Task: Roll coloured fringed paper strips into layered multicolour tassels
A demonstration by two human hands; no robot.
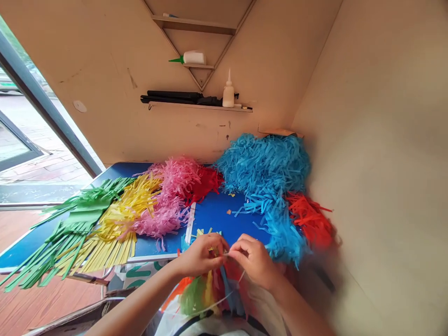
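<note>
I'm watching the left hand and right hand meeting, both pinching a white string; coloured strips are hanging below; blue fringe is lying beyond.

Lower centre: left hand, right hand pinch white string. Blue fringe right of centre; pink fringe, yellow fringe, green fringe toward left.

A thin white string runs in a long, slack curve across the front of a loose bunch of paper strips. The strips hang side by side, partly overlapping: green, yellow, red and blue, with orange at one edge.
</note>
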